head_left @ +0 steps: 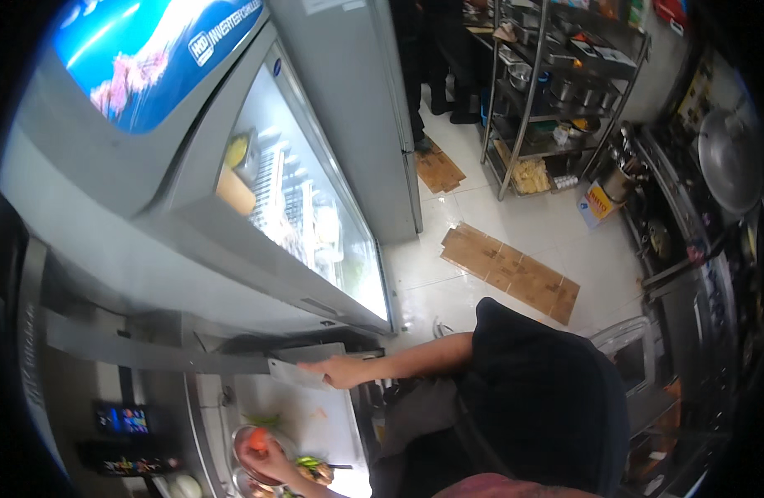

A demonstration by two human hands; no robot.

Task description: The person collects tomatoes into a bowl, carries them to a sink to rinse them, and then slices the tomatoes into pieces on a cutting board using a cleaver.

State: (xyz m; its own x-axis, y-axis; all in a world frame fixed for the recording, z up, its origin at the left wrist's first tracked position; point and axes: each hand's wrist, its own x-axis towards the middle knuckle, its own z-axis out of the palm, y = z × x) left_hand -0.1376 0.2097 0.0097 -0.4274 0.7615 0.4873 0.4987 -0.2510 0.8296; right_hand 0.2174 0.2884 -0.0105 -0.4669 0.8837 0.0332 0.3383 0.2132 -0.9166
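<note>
A broad-bladed cleaver [289,373] lies over the top end of the white cutting board [332,427]. My right hand [342,371] is closed around its handle. Over a metal bowl [240,440], lower in the picture, my left hand [270,461] has its fingers bent around an orange-red vegetable piece [258,438]. Thin green vegetable strips [267,421] rest beside the bowl, and small orange bits [318,412] are scattered on the board. Cut green and brown vegetables [315,471] sit close to my left wrist.
A glass-door fridge [307,207] stands beyond the board. Flattened cardboard [510,271] lies on the tiled floor. A steel rack [527,108] holds pots, with people's dark-clad legs [450,66] near it. Stove equipment [672,191] lines the right side. A lit screen [123,417] is at lower left.
</note>
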